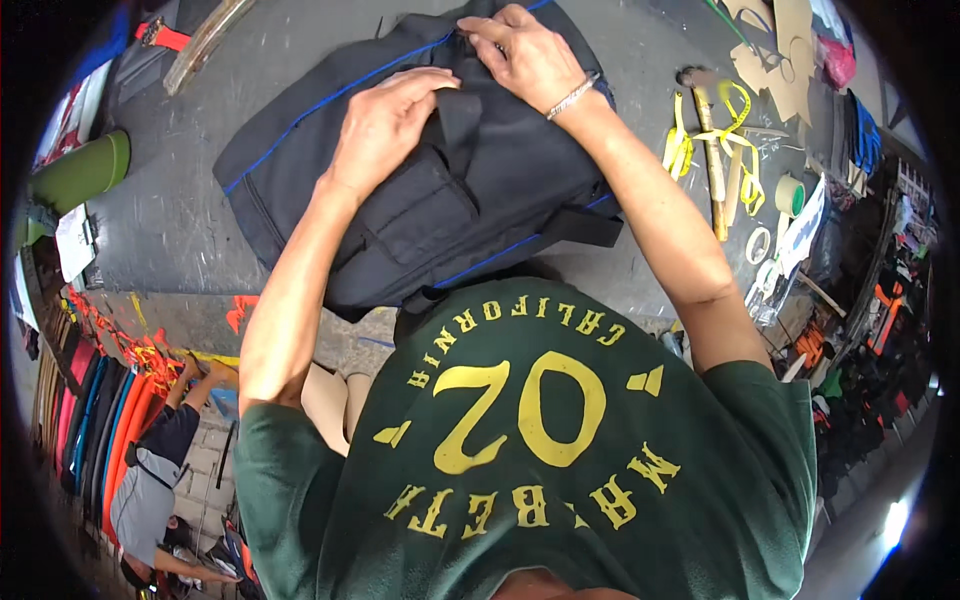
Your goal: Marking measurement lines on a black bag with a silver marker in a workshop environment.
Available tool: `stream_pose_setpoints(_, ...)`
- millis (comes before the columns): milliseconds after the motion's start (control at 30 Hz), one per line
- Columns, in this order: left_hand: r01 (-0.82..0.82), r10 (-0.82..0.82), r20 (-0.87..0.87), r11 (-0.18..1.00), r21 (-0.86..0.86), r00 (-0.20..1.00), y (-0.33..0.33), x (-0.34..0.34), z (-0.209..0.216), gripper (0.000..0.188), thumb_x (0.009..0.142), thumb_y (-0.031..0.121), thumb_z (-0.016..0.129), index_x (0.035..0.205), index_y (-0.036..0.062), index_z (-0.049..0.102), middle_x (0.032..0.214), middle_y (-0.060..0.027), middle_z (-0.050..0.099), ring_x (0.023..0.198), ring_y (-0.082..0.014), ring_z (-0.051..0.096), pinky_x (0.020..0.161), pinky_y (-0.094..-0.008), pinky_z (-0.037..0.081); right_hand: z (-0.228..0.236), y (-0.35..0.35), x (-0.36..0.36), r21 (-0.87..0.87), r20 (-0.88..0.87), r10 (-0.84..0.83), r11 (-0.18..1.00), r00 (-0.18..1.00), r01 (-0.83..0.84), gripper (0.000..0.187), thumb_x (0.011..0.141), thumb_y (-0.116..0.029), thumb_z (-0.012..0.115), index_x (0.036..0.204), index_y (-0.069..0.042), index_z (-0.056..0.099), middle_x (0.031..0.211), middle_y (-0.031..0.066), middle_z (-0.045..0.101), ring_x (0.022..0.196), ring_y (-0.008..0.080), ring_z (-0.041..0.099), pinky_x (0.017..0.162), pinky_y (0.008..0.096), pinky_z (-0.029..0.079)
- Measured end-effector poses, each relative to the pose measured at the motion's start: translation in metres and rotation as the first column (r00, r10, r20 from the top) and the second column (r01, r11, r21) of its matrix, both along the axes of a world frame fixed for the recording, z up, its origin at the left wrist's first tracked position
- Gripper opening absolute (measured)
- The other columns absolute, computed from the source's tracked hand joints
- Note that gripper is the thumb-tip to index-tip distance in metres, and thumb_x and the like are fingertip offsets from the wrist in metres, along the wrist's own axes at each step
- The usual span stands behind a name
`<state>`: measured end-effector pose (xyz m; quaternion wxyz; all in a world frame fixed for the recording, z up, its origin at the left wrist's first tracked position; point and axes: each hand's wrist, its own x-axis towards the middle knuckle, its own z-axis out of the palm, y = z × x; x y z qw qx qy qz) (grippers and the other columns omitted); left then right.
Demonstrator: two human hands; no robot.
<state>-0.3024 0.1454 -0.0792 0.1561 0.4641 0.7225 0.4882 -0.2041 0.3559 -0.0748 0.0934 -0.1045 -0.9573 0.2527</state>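
A black bag [410,195] is laid over the worktable's [150,235] near edge, its upper fabric apparently being adjusted. The left hand's [385,120] fingers are narrowed beside a dark strap [460,118], the right hand's [527,62] bent at blue piping [350,91]; whether cloth is gripped cannot be told. Fine fingertip control seems called for next.

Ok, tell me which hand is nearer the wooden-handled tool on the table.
Right. The right hand is at the black bag, left of the wooden-handled tool; the left hand, also at the bag, is farther left.
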Motion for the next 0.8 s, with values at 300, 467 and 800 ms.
stream_pose_setpoints(300,0.078,-0.072,0.066,0.993,-0.094,0.995,0.009,-0.006,-0.003,0.024,0.094,0.006,0.055,0.11,0.006,0.073,0.11,-0.0127,0.072,0.105,-0.0327,0.069,0.093,-0.0372,0.053,0.016,0.024,0.006,-0.248,0.078,0.063,0.968,0.995,-0.042,0.04,0.092,-0.024,0.07,0.125,-0.002,0.065,0.111,0.0211,0.069,0.099,0.0351,0.071,0.088,0.0432,0.056)
stream_pose_setpoints(467,-0.097,0.126,0.194,0.984,-0.15,0.973,0.027,-0.003,-0.001,0.021,0.093,0.017,0.066,0.102,0.0001,0.074,0.11,-0.0127,0.073,0.108,-0.0235,0.069,0.096,-0.0339,0.054,0.015,0.018,-0.002,-0.135,0.038,-0.008,0.991,0.999,0.013,0.035,0.089,-0.02,0.071,0.12,-0.005,0.067,0.11,0.0201,0.069,0.1,0.0396,0.069,0.088,0.0449,0.056)
stream_pose_setpoints(800,-0.443,0.311,-0.346,0.792,-0.42,0.885,0.056,0.027,0.013,0.065,0.072,0.041,0.092,0.116,0.0012,0.065,0.104,-0.0166,0.068,0.096,-0.0347,0.071,0.081,-0.0449,0.06,0.013,0.002,-0.02,-0.054,0.088,-0.065,0.996,0.994,0.07,0.024,0.096,-0.028,0.064,0.111,-0.011,0.072,0.107,0.0186,0.068,0.097,0.0383,0.07,0.085,0.0477,0.056)
